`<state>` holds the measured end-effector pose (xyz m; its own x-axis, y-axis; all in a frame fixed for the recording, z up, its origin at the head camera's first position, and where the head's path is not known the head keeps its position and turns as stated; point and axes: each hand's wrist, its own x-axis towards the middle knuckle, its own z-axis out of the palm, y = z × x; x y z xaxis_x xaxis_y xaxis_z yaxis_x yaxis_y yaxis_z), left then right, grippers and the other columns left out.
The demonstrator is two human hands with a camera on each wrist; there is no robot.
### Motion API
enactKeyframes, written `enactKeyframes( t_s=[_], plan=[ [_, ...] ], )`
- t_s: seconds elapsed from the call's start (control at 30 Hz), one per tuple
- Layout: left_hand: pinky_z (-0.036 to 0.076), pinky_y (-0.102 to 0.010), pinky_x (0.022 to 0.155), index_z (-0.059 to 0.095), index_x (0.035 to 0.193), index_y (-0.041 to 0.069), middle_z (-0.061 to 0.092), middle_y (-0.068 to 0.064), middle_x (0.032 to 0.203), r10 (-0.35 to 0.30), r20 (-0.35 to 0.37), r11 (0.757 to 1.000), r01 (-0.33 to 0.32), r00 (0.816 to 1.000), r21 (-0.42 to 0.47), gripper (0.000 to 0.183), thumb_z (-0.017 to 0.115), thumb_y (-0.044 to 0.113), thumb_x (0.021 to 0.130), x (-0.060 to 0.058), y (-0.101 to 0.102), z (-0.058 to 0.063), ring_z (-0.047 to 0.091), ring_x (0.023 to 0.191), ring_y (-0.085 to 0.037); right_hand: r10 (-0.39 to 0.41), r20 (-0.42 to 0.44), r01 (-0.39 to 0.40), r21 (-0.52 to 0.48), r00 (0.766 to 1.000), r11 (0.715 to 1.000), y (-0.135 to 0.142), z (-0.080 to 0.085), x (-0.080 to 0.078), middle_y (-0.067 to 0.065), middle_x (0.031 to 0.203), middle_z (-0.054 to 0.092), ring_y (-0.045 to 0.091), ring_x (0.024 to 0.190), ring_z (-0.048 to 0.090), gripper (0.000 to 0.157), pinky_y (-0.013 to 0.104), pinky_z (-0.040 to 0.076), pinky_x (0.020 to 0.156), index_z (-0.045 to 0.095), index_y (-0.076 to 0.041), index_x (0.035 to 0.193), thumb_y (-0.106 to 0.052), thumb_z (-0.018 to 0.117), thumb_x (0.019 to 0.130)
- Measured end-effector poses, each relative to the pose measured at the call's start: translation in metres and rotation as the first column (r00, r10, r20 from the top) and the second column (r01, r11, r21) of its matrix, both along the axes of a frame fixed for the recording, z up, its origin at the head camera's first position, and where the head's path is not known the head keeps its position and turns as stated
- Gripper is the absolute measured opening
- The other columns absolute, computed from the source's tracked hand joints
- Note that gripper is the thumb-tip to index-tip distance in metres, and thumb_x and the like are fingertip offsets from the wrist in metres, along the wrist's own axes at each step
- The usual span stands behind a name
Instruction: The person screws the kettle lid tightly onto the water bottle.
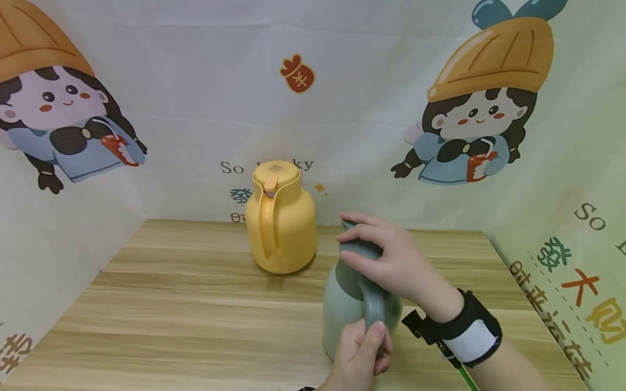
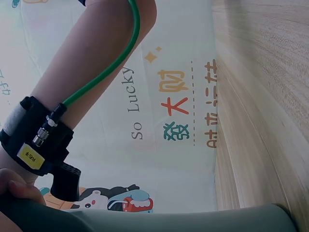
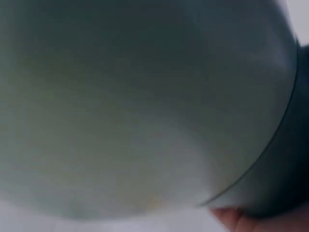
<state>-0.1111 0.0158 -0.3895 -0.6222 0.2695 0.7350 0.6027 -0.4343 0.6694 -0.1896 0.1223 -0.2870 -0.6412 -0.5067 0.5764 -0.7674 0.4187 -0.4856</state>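
A grey-green thermos jug (image 1: 337, 315) stands on the wooden tabletop, right of centre in the head view. My left hand (image 1: 359, 347) grips its handle (image 1: 374, 301) low down, thumb over the outside. From the right, my right hand (image 1: 386, 250) holds the jug's top, fingers spread and bent around the dark lid (image 1: 364, 248). The right wrist view is filled by the jug's rounded body (image 3: 135, 116), with a bit of finger (image 3: 231, 217) at its lower edge. Sideways along the bottom of the left wrist view runs the jug's side (image 2: 193, 220).
A yellow thermos jug (image 1: 288, 222) stands behind and to the left, handle facing me. Printed cloth (image 1: 352, 108) with cartoon figures encloses the wooden table (image 1: 186, 304) at the back and sides. A green cable (image 1: 467, 377) trails from the right wrist strap (image 1: 469, 331).
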Motion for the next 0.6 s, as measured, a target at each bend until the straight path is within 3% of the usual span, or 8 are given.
enactKeyframes(
  t_s=[0.1, 0.33, 0.6],
  plan=[
    [0.024, -0.016, 0.032, 0.042, 0.066, -0.004, 0.032, -0.013, 0.038, 0.003, -0.003, 1.0, -0.003, 1.0, 0.0, 0.031, 0.026, -0.011, 0.092, 0.0, 0.0, 0.0, 0.03, 0.033, -0.014, -0.1, -0.011, 0.1, -0.002, 0.995, 0.995, -0.005, -0.001, 0.006, -0.009, 0.128, 0.048, 0.013, 0.119, 0.042, 0.017, 0.04, 0.04, 0.092, 0.066, -0.026, 0.099, -0.027, 0.068, 0.082],
    [0.024, -0.016, 0.033, 0.042, 0.068, -0.005, 0.031, -0.013, 0.039, -0.021, 0.029, 1.0, 0.021, 0.999, 0.009, 0.03, 0.026, -0.01, 0.094, 0.0, 0.0, -0.003, 0.029, 0.032, -0.02, -0.222, -0.012, 0.222, 0.007, 0.975, 0.975, -0.011, -0.001, 0.013, -0.006, 0.129, 0.049, 0.017, 0.118, 0.043, 0.017, 0.041, 0.042, 0.09, 0.066, -0.025, 0.1, -0.031, 0.065, 0.084],
    [0.026, -0.016, 0.034, 0.042, 0.068, -0.004, 0.032, -0.013, 0.04, -0.008, 0.026, 1.0, 0.008, 1.0, 0.001, 0.031, 0.026, -0.009, 0.095, -0.001, 0.0, -0.005, 0.031, 0.034, -0.018, -0.396, -0.094, 0.401, 0.049, 0.913, 0.915, -0.023, -0.003, 0.019, 0.007, 0.129, 0.049, 0.029, 0.111, 0.048, 0.024, 0.046, 0.039, 0.09, 0.066, -0.017, 0.102, -0.034, 0.06, 0.086]
  ],
)
